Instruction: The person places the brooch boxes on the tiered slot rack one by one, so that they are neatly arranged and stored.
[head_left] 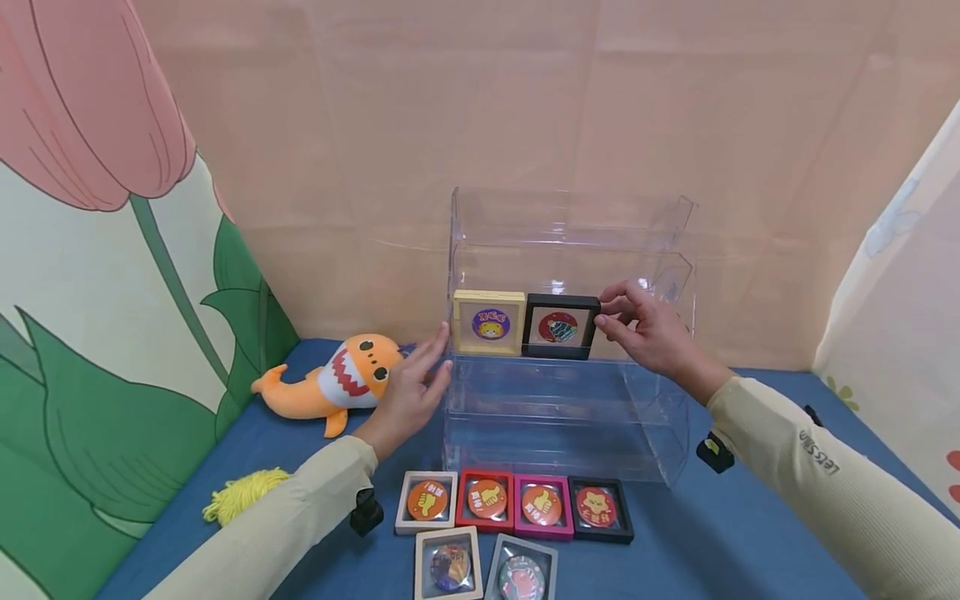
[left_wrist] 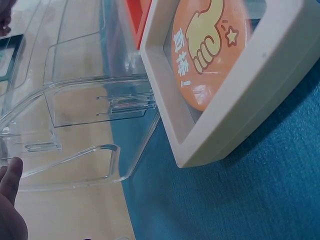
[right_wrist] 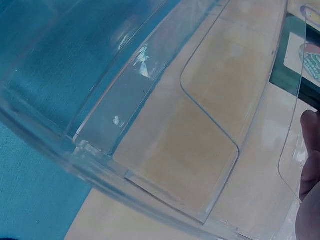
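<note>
On a middle tier of the clear acrylic rack [head_left: 555, 392] stand a pale yellow framed badge [head_left: 490, 346] and, right beside it, a black framed badge [head_left: 561, 351]. My right hand [head_left: 647, 329] has its fingertips and thumb at the black frame's right edge, not wrapped round it. At the rack's left side, my left hand [head_left: 411, 392] holds its fingers extended, fingertips against the clear side panel near the yellow frame. Only parts of the left hand [left_wrist: 11, 200] and right hand [right_wrist: 310, 170] enter their wrist views.
In front of the rack lie a white framed badge [head_left: 401, 505], a red one [head_left: 486, 527], a magenta one [head_left: 545, 531] and several others. To the left are an orange plush shark [head_left: 300, 397] and a yellow yarn bundle [head_left: 243, 495] on the blue cloth [head_left: 720, 533].
</note>
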